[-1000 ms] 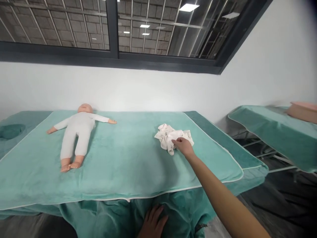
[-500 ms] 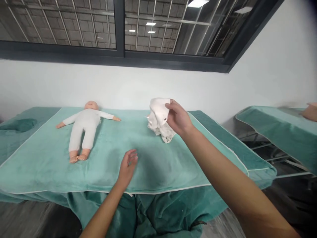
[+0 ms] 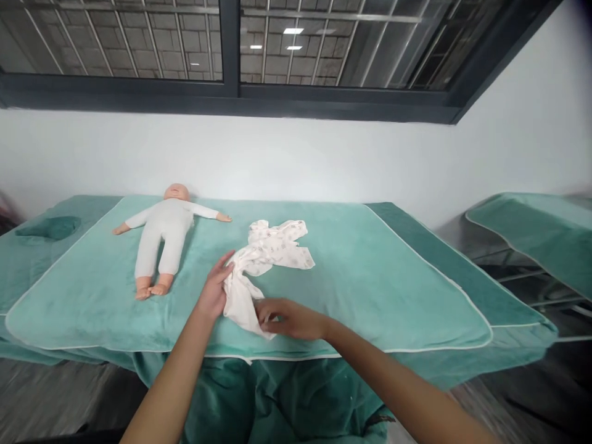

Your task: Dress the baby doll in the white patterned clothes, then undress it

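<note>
A white baby garment (image 3: 282,245) with a small print lies rumpled at the middle of the bed. Its plain white end (image 3: 241,299) stretches toward the near edge, between both hands. My left hand (image 3: 215,288) is closed on this end from the left, thumb on top. At the lower right of the cloth, my right hand (image 3: 293,319) has its fingers curled and pinched at the edge, the fingertips partly hidden by the fabric. To the left, a baby doll (image 3: 161,228) in a white body suit lies on its back with arms spread.
A green cover (image 3: 370,296) with pale piping lies over the bed. A dark green pillow-like shape (image 3: 49,228) is at the far left. On the right stands another green-covered bed (image 3: 522,240). Behind are a white wall (image 3: 296,157) and a dark window frame (image 3: 324,108).
The garment has come down from my raised right hand and is spread out nearer to me. My left hand has taken hold of it, and my right hand has moved down to its near end.
</note>
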A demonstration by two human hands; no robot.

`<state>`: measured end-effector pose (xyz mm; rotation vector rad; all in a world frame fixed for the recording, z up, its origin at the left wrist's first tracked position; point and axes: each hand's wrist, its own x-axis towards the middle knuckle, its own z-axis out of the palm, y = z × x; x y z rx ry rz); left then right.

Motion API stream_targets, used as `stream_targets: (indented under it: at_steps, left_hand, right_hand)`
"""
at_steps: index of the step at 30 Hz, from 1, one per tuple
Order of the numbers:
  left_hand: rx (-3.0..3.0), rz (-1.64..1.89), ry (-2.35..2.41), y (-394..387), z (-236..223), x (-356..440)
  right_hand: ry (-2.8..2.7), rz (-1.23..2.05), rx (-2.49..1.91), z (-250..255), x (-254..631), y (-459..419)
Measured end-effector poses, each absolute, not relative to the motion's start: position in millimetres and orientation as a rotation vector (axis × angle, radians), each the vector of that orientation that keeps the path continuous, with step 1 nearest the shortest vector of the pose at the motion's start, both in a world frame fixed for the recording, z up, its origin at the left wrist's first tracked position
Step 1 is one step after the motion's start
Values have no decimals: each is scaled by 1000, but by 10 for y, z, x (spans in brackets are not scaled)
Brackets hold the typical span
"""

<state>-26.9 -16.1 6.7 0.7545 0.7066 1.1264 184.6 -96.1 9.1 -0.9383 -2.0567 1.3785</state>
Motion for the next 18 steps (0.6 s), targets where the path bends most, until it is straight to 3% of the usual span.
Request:
stream_targets:
  at_steps: [4, 8, 14, 18]
  left_hand:
    - [1009, 1087, 751, -243, 362, -431]
    - [1495, 911, 851, -314, 617, -505]
    - [2423, 720, 1548, -201, 637, -759]
    - [2519, 790, 1833, -146, 594, -914]
  right_hand:
    - [-1749, 999, -1266, 144, 2026, -758]
    - [-1880, 484, -1300, 57, 2137, -405]
    - [-1871, 387, -1480, -181, 2120, 221]
    - [-2028, 183, -1664, -154, 2112, 623]
